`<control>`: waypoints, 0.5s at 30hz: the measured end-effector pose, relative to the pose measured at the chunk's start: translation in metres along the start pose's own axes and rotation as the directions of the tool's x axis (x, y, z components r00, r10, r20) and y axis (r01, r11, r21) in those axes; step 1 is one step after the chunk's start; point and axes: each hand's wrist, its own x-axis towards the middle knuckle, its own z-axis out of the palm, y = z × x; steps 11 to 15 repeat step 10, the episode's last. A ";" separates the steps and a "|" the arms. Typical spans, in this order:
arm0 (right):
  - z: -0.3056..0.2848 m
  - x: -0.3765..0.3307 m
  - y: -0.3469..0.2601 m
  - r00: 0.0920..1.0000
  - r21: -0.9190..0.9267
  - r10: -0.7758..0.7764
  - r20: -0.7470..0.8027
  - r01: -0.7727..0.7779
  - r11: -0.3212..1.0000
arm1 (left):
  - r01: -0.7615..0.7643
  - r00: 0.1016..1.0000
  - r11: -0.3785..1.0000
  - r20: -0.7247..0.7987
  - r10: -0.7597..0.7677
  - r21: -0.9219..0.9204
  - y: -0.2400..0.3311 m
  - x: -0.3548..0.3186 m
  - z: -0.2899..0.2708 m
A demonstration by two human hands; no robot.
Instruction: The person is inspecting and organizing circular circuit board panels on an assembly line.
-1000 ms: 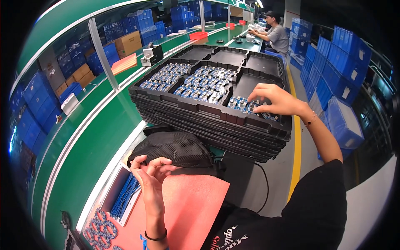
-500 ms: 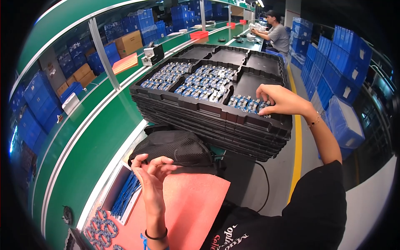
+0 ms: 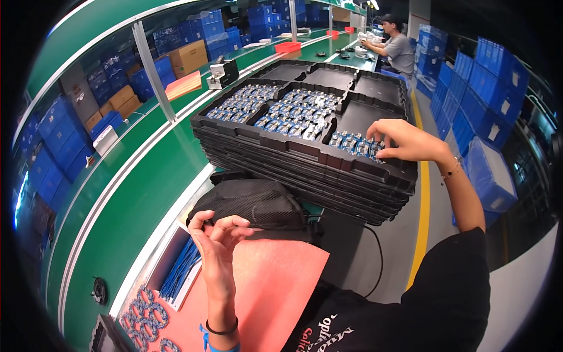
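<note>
My right hand (image 3: 407, 139) reaches into the front right compartment of the top black tray (image 3: 281, 141). Its thumb and bent fingers close around a small blue circuit board (image 3: 373, 151) at the right end of a short row. More such boards (image 3: 299, 114) fill the front middle and front left compartments. My left hand (image 3: 220, 237) is raised over a pink mat (image 3: 275, 276), fingers apart and slightly curled, with nothing visible in it. Just behind it sits a black mesh-covered object (image 3: 252, 202).
Several black trays are stacked under the top one. Blue wires (image 3: 182, 270) lie in a white box beside dark ring-shaped parts (image 3: 143, 317). A black cable (image 3: 381, 264) hangs by the bench. A co-worker (image 3: 399, 50) works farther along; blue crates (image 3: 489, 88) stand at right.
The whole view has shifted slightly, so the trays appear a little farther right. My right hand stays at the end of the board row; my left hand keeps nearly the same pose.
</note>
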 end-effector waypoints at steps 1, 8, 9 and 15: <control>-0.001 -0.001 0.000 1.000 0.010 -0.009 0.011 0.009 1.000 | -0.002 1.000 1.000 0.003 0.002 0.004 0.000 0.000 0.001; -0.006 0.003 0.000 0.992 -0.058 -0.079 0.103 0.085 0.995 | 0.006 1.000 0.999 -0.004 -0.006 0.039 0.002 -0.002 -0.003; -0.005 0.006 0.000 0.991 -0.062 -0.086 0.100 0.092 0.994 | 0.002 1.000 0.999 -0.002 -0.002 0.037 0.003 -0.003 -0.005; -0.007 0.005 -0.001 0.991 -0.069 -0.086 0.098 0.093 0.993 | 0.000 1.000 1.000 0.004 0.000 0.030 0.003 -0.003 -0.005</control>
